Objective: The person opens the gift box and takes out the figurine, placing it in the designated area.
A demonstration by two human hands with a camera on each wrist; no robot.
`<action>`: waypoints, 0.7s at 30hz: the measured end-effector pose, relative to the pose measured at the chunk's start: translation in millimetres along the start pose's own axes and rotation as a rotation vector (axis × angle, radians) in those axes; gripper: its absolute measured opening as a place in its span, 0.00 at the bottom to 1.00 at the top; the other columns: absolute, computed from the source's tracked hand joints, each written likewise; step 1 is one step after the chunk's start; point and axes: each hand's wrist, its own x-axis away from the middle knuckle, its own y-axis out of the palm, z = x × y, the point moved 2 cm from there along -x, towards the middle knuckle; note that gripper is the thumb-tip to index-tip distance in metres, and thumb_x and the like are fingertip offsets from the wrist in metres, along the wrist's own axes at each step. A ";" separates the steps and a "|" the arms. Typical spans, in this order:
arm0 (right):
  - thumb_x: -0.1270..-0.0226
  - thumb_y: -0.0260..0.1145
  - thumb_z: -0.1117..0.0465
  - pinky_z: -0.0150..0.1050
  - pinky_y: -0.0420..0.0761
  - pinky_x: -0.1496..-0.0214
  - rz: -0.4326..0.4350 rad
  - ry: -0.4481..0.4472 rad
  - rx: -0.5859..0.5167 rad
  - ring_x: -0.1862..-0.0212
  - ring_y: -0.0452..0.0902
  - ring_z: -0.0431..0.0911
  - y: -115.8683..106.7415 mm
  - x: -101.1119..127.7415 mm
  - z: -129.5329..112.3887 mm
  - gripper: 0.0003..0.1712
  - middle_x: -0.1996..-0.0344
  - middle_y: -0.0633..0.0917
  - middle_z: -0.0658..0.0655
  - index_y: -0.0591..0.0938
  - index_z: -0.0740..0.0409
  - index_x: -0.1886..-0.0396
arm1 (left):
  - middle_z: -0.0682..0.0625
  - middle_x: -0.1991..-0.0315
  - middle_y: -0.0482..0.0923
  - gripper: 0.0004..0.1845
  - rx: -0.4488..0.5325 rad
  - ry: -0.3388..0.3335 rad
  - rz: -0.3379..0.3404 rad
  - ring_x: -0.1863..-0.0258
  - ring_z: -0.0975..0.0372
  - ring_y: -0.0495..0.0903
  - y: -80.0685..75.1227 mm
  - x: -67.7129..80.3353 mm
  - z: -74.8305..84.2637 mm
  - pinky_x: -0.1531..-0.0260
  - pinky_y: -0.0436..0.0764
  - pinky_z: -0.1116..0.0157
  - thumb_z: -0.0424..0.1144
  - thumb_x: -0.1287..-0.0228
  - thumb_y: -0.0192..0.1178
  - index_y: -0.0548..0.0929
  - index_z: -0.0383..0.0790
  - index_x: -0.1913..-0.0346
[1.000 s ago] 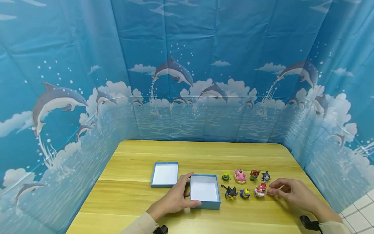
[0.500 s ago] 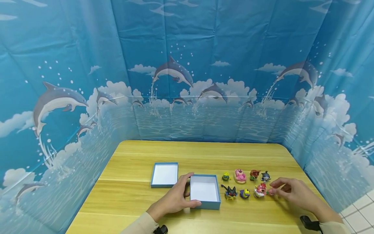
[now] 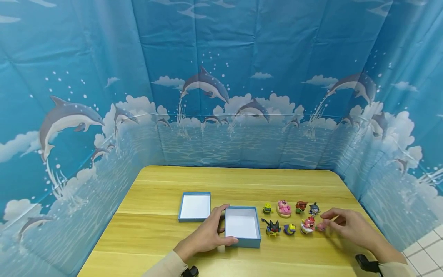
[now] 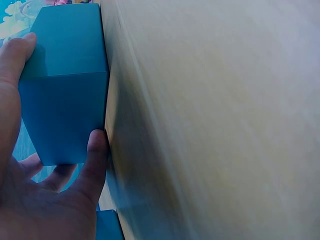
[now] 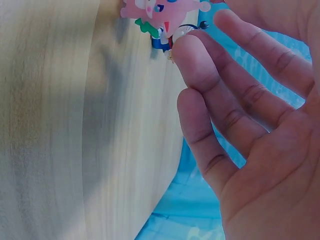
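Note:
In the head view my left hand grips a blue open-topped box with a white inside, thumb at the front wall, fingers along the left and far side. The left wrist view shows its fingers round the box's corner. My right hand is just right of a small pink figurine, which stands at the right end of the near row. The figurine's face and green piece show in the right wrist view, beside slightly bent fingers that hold nothing. Beside it stands a pink bear figurine with a red top.
A shallow blue lid, white inside, lies left of the box. Near the box stand a black horned figurine and a yellow-and-blue one. Behind are a green-yellow figurine, a pink one, a brown one and a grey one.
My right hand's fingertips have let go of the small pink figurine and drawn slightly back to the right, leaving it standing. My left hand and the box have stayed put.

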 end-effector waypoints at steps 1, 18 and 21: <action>0.14 0.75 0.59 0.35 0.89 0.59 0.002 0.002 0.002 0.60 0.91 0.34 -0.5 0.0 -0.7 0.08 0.53 0.98 0.52 0.95 0.52 0.43 | 0.38 0.11 0.61 0.62 0.000 -0.002 0.001 0.25 0.53 0.84 -0.1 -0.1 -0.3 0.36 0.91 0.67 0.54 0.27 0.85 0.53 0.50 0.03; 0.13 0.74 0.57 0.34 0.86 0.63 0.087 0.019 0.042 0.63 0.88 0.34 -1.5 0.9 -8.2 0.08 0.58 0.97 0.48 0.96 0.52 0.45 | 0.39 0.11 0.60 0.63 0.047 0.002 0.001 0.28 0.55 0.86 0.2 0.1 -2.9 0.36 0.91 0.68 0.51 0.29 0.86 0.53 0.52 0.04; 0.14 0.75 0.58 0.34 0.87 0.63 0.117 0.003 0.056 0.63 0.87 0.32 -2.1 0.8 -10.6 0.07 0.58 0.97 0.49 0.96 0.51 0.46 | 0.39 0.11 0.60 0.63 0.044 0.004 0.002 0.27 0.54 0.86 0.5 -0.2 -2.6 0.36 0.91 0.68 0.51 0.29 0.86 0.53 0.51 0.03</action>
